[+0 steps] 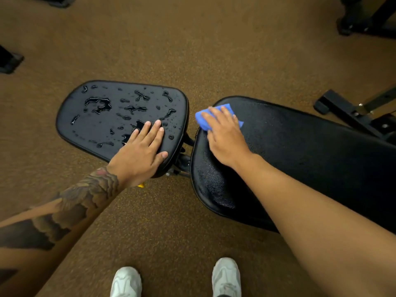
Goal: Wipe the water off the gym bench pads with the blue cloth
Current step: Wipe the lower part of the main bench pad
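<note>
Back pad, largest surface, runs from centre toward 4 o'clock. No pooled water shows on it; only a fine beaded film near its lower end at 6 o'clock. Judged mostly wiped, with a finishing pass needed.

Seat pad, at 9 o'clock of the back pad and separated from it by a narrow gap. Puddles and droplets cover most of its top. Judged untouched; this is the bulk of the remaining work.

Right hand lies flat, fingers extended, pressing the blue cloth onto the back pad's end nearest the gap, at 11 o'clock of that pad. The cloth is pinned under the palm rather than gripped.

Left hand rests open and flat on the seat pad's 5 o'clock corner, holding nothing; it sits in water and must be lifted for wiping there.

Surroundings: black frame parts at 3 o'clock, white shoes at 6 o'clock, brown floor. None obstruct the pads.
</note>
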Tool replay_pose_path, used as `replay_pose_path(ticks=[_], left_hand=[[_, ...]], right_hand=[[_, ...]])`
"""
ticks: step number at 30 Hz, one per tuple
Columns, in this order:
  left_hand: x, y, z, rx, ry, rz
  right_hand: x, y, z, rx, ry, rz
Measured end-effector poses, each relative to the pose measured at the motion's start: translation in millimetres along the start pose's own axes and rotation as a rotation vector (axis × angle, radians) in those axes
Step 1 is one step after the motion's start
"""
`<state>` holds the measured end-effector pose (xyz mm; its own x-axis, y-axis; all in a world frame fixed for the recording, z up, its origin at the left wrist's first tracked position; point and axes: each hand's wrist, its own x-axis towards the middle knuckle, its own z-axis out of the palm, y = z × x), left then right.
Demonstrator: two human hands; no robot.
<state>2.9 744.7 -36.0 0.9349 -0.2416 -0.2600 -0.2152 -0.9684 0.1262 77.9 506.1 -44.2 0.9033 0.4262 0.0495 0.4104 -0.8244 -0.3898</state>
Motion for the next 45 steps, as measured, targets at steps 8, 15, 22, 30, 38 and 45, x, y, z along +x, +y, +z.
replay_pose_path(ticks=[8, 15, 22, 30, 38, 45], left_hand=[[0, -2, 1, 0.001, 0.003, 0.001], [2, -2, 4, 0.007, 0.008, -0.011], [0, -3, 3, 0.024, -0.015, -0.009], [2, -5, 2, 0.022, -0.032, -0.012], [2, -4, 0, 0.021, -0.031, -0.003], [2, -8, 2, 0.022, -0.024, 0.018]], right_hand=[[-62, 69, -37, -0.030, -0.129, -0.165], [48, 70, -35, -0.009, 0.070, 0.113], [17, 35, -16, 0.056, -0.093, -0.202], [-47, 123, -57, -0.004, -0.086, -0.066], [41, 78, -34, 0.011, -0.010, 0.051], [-68, 75, -39, 0.036, -0.113, -0.144]])
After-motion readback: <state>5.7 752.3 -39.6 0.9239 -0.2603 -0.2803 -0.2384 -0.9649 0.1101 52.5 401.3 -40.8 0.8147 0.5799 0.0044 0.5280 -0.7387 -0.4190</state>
